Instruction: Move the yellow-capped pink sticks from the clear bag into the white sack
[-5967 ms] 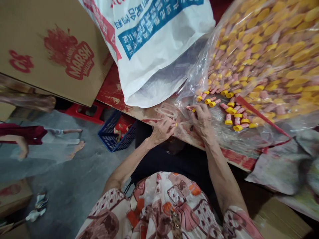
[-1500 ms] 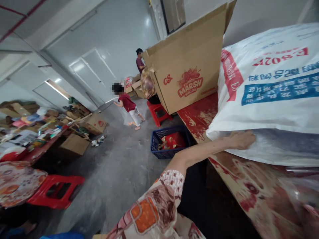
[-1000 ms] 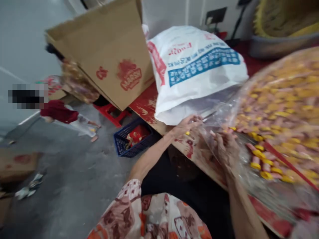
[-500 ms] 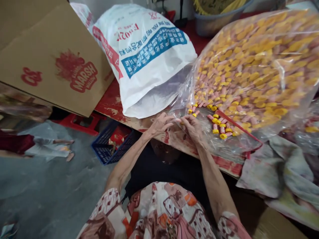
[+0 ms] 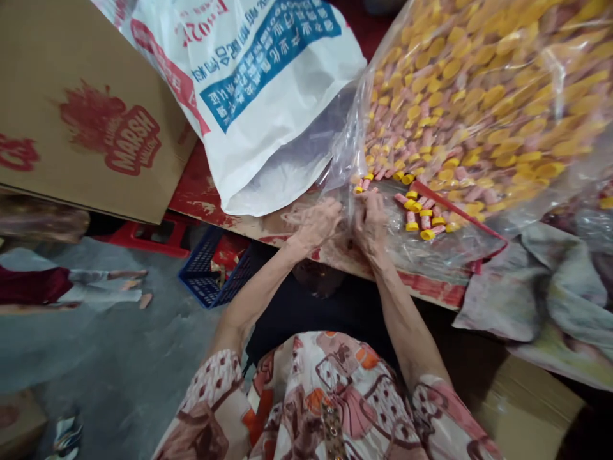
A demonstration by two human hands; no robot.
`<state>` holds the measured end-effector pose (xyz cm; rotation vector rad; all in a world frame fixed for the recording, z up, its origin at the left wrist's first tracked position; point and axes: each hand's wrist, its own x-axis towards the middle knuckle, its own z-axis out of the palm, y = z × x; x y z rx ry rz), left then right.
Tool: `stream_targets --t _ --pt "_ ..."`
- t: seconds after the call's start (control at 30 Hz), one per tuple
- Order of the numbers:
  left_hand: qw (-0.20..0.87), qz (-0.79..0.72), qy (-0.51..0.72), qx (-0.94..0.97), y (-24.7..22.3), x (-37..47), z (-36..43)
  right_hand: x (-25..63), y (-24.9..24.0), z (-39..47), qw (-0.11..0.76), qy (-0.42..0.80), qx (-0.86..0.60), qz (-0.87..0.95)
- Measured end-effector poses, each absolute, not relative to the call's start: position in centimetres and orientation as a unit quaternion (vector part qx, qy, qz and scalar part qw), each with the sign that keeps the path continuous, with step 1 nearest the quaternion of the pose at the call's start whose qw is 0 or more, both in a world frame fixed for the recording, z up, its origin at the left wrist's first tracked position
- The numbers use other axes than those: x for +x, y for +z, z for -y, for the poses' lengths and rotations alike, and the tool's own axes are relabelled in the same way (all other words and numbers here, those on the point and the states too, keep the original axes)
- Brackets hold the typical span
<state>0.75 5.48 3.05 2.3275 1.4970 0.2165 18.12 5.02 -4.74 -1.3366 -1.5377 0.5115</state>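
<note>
My left hand [image 5: 318, 225] is closed, its fingers curled at the lower lip of a white woven sack [image 5: 282, 150]. My right hand [image 5: 370, 223] is closed too, a short gap away, at the edge of a large clear plastic bag [image 5: 347, 156]. What either hand holds, if anything, is hidden by the fingers. The clear bag is full of small pink pieces with yellow caps. Several loose capped pieces [image 5: 425, 222] lie at its mouth, just right of my right hand. A red strip [image 5: 453, 211] crosses that mouth.
A cardboard box [image 5: 96, 115] stands left on the red worn table [image 5: 211, 198]. Below the table edge are a blue crate [image 5: 215, 268] and a red stool [image 5: 158, 236]. Grey cloths [image 5: 512, 281] hang at the right. Another person's legs [image 5: 96, 284] show at far left.
My hands were meeting at the fingertips, with something small and yellow between them; now they are apart and more curled. My view has shifted, so the sack and box sit further up and left.
</note>
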Motion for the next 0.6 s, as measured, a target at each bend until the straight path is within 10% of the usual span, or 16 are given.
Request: stream_targets --t 0.37,0.6 --pt "0.352 -0.527 0.09 0.768 6.0 -1.6 -7.7 18.2 -4.5 -5.0 0.348 0.124 -0.68 0.633" --pt "0.154 -0.58 0.033 0.799 5.2 -0.9 -3.2 18.3 -4.3 -5.4 0.343 0.113 -0.683 0.635"
